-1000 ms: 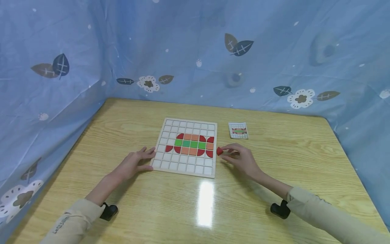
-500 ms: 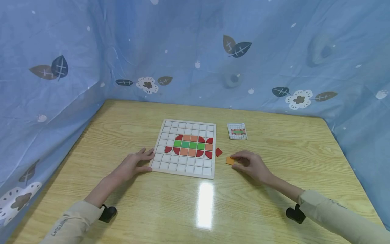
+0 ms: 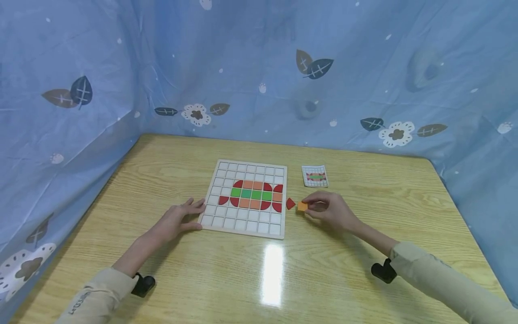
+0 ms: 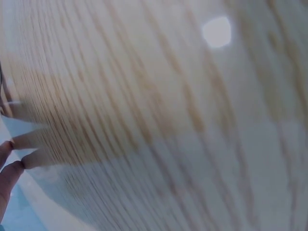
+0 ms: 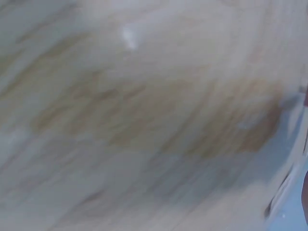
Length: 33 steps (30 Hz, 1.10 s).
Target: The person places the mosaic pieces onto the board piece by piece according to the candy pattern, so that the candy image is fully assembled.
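Observation:
My right hand pinches a square orange tile between thumb and fingers, to the right of the white gridded board. Between that tile and the board's right edge lies a red quarter-round tile on the table. My left hand rests with spread fingers at the board's left edge, its fingertips touching the frame. On the board, red rounded tiles, orange squares and green squares form a candy-like shape. Only some fingertips show in the left wrist view; the right wrist view is blurred.
A small printed card with a similar coloured pattern lies beyond the board, to the right. The wooden table carries a bright light reflection at its front. Blue patterned cloth hangs along the back and sides.
The right hand let go of the red quarter-round tile beside the board, moved right and took the orange square tile. It has since carried it slightly left. The left hand stayed in place.

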Each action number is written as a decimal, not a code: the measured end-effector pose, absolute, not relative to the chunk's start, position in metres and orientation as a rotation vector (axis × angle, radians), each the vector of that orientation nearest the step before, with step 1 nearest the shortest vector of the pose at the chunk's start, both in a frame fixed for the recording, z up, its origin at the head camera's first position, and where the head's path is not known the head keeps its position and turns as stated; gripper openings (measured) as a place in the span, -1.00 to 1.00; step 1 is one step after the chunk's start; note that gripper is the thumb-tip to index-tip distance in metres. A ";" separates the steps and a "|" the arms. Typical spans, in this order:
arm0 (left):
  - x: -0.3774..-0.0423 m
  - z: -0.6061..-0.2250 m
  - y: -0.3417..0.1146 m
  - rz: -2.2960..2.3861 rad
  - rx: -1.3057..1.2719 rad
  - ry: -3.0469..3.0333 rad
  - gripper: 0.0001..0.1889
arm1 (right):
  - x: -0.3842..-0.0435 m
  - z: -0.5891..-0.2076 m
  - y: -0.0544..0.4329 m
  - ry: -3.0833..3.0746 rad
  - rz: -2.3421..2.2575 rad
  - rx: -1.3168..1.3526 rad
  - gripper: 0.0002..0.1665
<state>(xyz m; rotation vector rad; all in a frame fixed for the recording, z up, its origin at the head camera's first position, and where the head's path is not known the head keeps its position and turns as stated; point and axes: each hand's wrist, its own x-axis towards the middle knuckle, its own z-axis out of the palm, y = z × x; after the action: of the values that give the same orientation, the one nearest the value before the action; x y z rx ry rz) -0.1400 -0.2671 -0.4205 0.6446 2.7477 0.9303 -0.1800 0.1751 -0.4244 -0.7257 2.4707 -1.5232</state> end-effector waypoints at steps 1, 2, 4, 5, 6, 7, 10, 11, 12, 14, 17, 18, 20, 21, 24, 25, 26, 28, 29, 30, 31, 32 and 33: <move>-0.140 -0.421 -0.267 0.931 0.642 2.747 -0.36 | -0.182 -0.424 0.173 2.456 -1.547 -0.706 -0.71; -0.140 -0.421 -0.267 0.934 0.641 2.747 -0.36 | -0.184 -0.423 0.172 2.440 -1.571 -0.694 -0.70; -0.140 -0.422 -0.268 0.942 0.644 2.745 -0.36 | -0.187 -0.422 0.168 2.411 -1.611 -0.684 -0.69; -0.140 -0.422 -0.268 0.943 0.647 2.744 -0.36 | -0.189 -0.422 0.166 2.394 -1.631 -0.685 -0.69; -0.139 -0.422 -0.268 0.947 0.648 2.743 -0.36 | -0.191 -0.421 0.164 2.381 -1.647 -0.690 -0.69; -0.139 -0.422 -0.268 0.949 0.645 2.740 -0.36 | -0.193 -0.422 0.162 2.363 -1.666 -0.692 -0.70; -0.139 -0.423 -0.268 0.954 0.659 2.744 -0.35 | -0.199 -0.422 0.154 2.328 -1.711 -0.717 -0.70; -0.138 -0.423 -0.267 0.954 0.665 2.747 -0.35 | -0.201 -0.422 0.151 2.325 -1.720 -0.731 -0.70; -0.138 -0.422 -0.267 0.959 0.666 2.748 -0.35 | -0.203 -0.422 0.148 2.322 -1.728 -0.740 -0.70; -0.137 -0.422 -0.267 0.956 0.670 2.753 -0.36 | -0.207 -0.421 0.141 2.308 -1.750 -0.754 -0.70; -0.137 -0.419 -0.267 0.956 0.665 2.750 -0.36 | -0.212 -0.421 0.128 2.304 -1.770 -0.749 -0.71; -0.137 -0.419 -0.267 0.960 0.661 2.748 -0.37 | -0.213 -0.421 0.124 2.302 -1.780 -0.744 -0.70; -0.137 -0.417 -0.267 0.957 0.661 2.747 -0.37 | -0.216 -0.421 0.115 2.299 -1.802 -0.716 -0.70; -0.137 -0.416 -0.267 0.959 0.663 2.746 -0.37 | -0.216 -0.421 0.110 2.304 -1.809 -0.701 -0.69; -0.138 -0.415 -0.267 0.952 0.665 2.745 -0.37 | -0.217 -0.422 0.097 2.306 -1.841 -0.651 -0.68; -0.138 -0.415 -0.267 0.950 0.664 2.744 -0.36 | -0.216 -0.422 0.093 2.315 -1.846 -0.637 -0.68; -0.138 -0.415 -0.267 0.951 0.663 2.743 -0.36 | -0.216 -0.422 0.089 2.333 -1.843 -0.635 -0.69; -0.138 -0.416 -0.267 0.954 0.657 2.743 -0.36 | -0.216 -0.422 0.081 2.386 -1.820 -0.633 -0.70; -0.138 -0.416 -0.267 0.956 0.655 2.743 -0.36 | -0.216 -0.422 0.078 2.422 -1.800 -0.636 -0.70; -0.138 -0.416 -0.267 0.957 0.656 2.743 -0.36 | -0.215 -0.421 0.074 2.449 -1.783 -0.630 -0.70; -0.138 -0.416 -0.267 0.957 0.654 2.743 -0.36 | -0.215 -0.420 0.070 2.483 -1.758 -0.631 -0.71; -0.138 -0.416 -0.267 0.957 0.653 2.744 -0.36 | -0.215 -0.419 0.067 2.512 -1.732 -0.625 -0.71; -0.138 -0.416 -0.267 0.956 0.653 2.745 -0.36 | -0.214 -0.418 0.063 2.532 -1.711 -0.610 -0.72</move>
<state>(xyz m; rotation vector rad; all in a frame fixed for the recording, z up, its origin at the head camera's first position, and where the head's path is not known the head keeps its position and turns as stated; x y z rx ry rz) -0.1385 -0.2672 -0.4160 0.6530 2.7446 0.9561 -0.2144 0.0630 -0.4182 -0.6102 2.5318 -1.7111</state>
